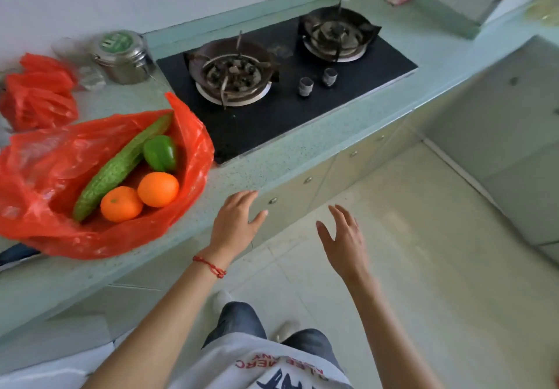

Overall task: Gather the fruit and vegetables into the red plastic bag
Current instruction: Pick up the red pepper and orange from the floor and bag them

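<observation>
Leftmost on the pale green countertop (302,149) lies a crumpled bundle of red bags (37,92), and just behind it to the right stands a metal tin (121,55) with a green lid. Nearer the front edge, the red plastic bag (45,183) sits open and spread wide, its mouth turned up. Inside it a long bumpy green gourd (118,166) lies diagonally, with a green bell pepper (160,152) just beside its upper half. Two oranges (121,204) and (158,189) rest touching each other at the near side of the bag, the left one against the gourd's lower end. Right of the bag is a black two-burner gas hob (302,101), set into the counter, with two knobs between the burners and its front edge. Below the counter's edge, the left hand (237,222) is open with fingers spread, holding nothing, its fingertips near the counter lip; a red string bracelet (210,266) circles that wrist. Further right, the right hand (343,242) hangs over the tiled floor (438,252), also open, fingers loosely splayed and empty, well apart from the bag
</observation>
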The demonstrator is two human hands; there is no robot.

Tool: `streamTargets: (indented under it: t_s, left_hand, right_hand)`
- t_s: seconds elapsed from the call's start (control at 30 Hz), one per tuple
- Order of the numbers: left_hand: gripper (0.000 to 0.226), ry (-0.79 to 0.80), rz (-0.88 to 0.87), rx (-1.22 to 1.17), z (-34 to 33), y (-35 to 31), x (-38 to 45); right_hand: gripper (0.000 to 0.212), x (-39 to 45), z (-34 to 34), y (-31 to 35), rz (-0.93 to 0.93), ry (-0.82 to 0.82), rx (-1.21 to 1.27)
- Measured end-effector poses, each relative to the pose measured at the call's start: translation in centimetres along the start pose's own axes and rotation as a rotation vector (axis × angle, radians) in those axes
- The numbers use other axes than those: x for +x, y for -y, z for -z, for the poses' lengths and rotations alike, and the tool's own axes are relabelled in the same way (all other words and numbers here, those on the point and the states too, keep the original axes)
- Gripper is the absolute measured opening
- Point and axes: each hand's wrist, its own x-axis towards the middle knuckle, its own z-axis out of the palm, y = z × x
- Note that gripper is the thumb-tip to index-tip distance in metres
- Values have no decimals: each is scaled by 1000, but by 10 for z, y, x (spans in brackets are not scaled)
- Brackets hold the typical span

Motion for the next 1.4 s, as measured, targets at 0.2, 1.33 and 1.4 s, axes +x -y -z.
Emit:
streamTargets:
  t_s: [0.2, 1.33, 1.4]
  left_hand:
    - [49, 189, -213, 46, -51, -65, 12]
    - [50, 704, -969, 88, -207, -234, 40]
    - [50, 716, -1010, 91, -227, -256, 35]
  right_hand:
    - [50, -34, 40, -68, -229, -126, -10]
    - [51, -143, 74, -170, -1019, -577, 135]
    - [50, -149, 84, -190, -1051, -598, 151]
